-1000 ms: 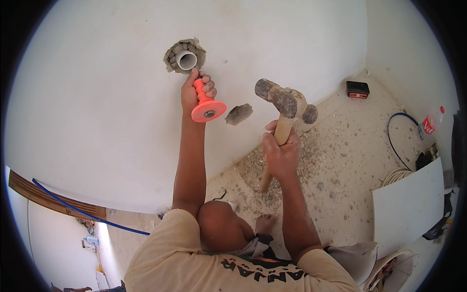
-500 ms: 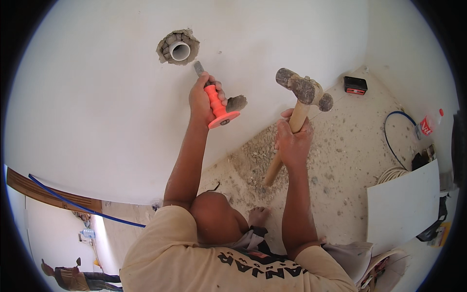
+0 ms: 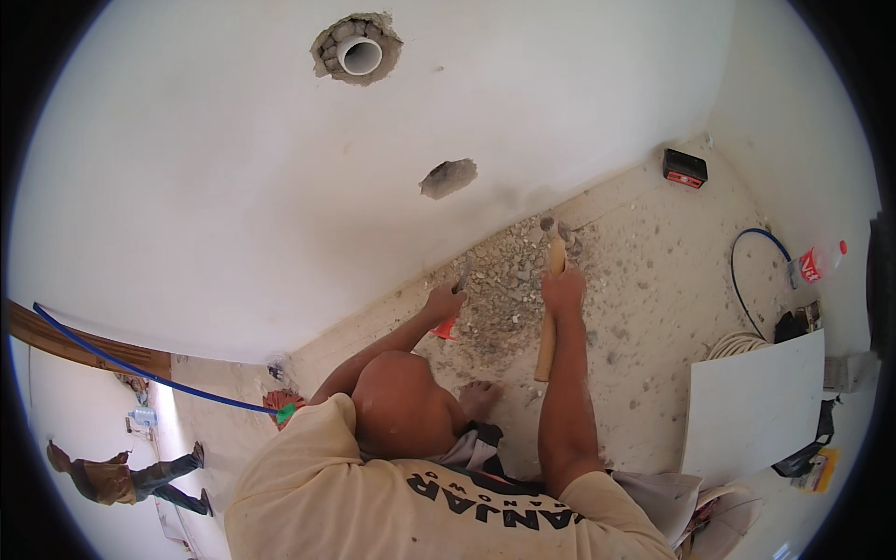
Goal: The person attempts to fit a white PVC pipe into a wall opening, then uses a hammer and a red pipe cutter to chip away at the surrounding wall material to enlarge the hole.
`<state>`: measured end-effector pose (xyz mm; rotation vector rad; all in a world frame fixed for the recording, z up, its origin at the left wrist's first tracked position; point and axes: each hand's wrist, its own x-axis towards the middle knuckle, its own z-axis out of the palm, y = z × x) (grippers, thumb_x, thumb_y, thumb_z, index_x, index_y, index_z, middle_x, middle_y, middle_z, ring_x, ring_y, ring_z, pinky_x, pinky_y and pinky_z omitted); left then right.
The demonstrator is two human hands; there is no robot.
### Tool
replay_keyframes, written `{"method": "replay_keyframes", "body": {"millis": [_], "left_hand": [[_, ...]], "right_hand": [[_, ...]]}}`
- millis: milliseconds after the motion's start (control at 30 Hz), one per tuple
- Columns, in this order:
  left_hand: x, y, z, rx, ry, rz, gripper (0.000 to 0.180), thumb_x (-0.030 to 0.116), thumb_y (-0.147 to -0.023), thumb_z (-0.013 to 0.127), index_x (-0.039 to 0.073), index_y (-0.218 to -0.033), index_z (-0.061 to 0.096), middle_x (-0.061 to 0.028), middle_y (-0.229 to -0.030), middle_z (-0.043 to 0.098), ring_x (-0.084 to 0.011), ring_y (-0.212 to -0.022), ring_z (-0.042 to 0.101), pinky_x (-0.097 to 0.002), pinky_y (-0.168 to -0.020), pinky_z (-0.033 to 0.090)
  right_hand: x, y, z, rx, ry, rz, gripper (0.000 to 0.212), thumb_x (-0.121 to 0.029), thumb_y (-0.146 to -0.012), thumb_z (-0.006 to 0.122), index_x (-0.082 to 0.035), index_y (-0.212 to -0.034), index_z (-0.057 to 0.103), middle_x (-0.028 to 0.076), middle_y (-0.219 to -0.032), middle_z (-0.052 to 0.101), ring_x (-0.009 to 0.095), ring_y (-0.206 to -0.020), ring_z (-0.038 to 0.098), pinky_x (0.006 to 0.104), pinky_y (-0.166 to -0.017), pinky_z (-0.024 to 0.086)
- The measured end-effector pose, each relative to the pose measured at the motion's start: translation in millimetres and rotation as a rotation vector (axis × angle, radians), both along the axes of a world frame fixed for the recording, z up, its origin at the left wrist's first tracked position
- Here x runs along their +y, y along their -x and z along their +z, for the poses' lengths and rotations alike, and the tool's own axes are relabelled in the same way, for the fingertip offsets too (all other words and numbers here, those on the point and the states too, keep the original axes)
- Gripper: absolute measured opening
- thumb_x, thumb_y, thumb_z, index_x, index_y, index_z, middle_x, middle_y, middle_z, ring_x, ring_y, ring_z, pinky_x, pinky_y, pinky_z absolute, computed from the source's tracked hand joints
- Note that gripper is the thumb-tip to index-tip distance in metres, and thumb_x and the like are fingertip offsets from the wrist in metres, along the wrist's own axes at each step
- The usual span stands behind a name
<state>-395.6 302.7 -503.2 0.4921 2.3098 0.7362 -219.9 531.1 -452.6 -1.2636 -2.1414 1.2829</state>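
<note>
My left hand point(image 3: 442, 303) is shut on a steel chisel point(image 3: 463, 273) with an orange hand guard point(image 3: 446, 328), held low over the floor. A wooden-handled hammer point(image 3: 547, 329) is gripped in my right hand point(image 3: 563, 287), its metal head point(image 3: 558, 228) pointing at the foot of the wall. Both tools hang over a heap of grey rubble point(image 3: 509, 280). Up on the white wall are a rough round hole with a white pipe end point(image 3: 359, 54) and a smaller chipped patch point(image 3: 448, 177).
A black and red box point(image 3: 684, 168) lies by the wall corner. At the right are a blue hose loop point(image 3: 744, 271), a plastic bottle point(image 3: 819, 263) and a white board point(image 3: 754, 406). A blue cable point(image 3: 140, 373) crosses at left; another person point(image 3: 121, 476) crouches far lower left.
Both hands have dropped from the wall holes down to floor level, taking the chisel and hammer with them. The wall holes now show uncovered.
</note>
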Motion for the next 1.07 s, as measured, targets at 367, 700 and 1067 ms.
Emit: {"method": "replay_keyframes", "body": {"millis": [367,700,1067], "left_hand": [[-36,-16,-60,0.124,0.285,-0.157,0.039,0.036,-0.086,0.066,0.003,-0.106,0.062,-0.0205,-0.098,0.069,-0.0372,-0.094,0.066,-0.0472,-0.083,0.050],[-35,-26,-56,0.117,0.345,-0.216,0.050,0.037,-0.082,0.072,0.005,-0.118,0.060,-0.0183,-0.111,0.067,-0.0336,-0.107,0.064,-0.0443,-0.091,0.049],[-97,-26,73,0.114,0.254,-0.116,0.044,0.042,-0.085,0.067,0.001,-0.099,0.062,-0.0227,-0.105,0.065,-0.0362,-0.099,0.064,-0.0449,-0.085,0.050]], "right_hand": [[-24,1,-86,-0.289,-0.156,0.039,0.049,-0.027,-0.083,0.072,0.007,-0.117,0.059,0.027,-0.104,0.066,0.042,-0.103,0.063,0.0464,-0.091,0.050],[-35,1,-102,-0.384,0.050,0.011,0.049,-0.016,-0.084,0.073,-0.004,-0.127,0.054,0.021,-0.121,0.061,0.037,-0.109,0.062,0.0450,-0.091,0.052],[-33,-37,44,-0.588,0.202,0.130,0.044,-0.021,-0.087,0.067,-0.004,-0.126,0.056,0.022,-0.117,0.064,0.037,-0.109,0.063,0.0452,-0.093,0.051]]}}
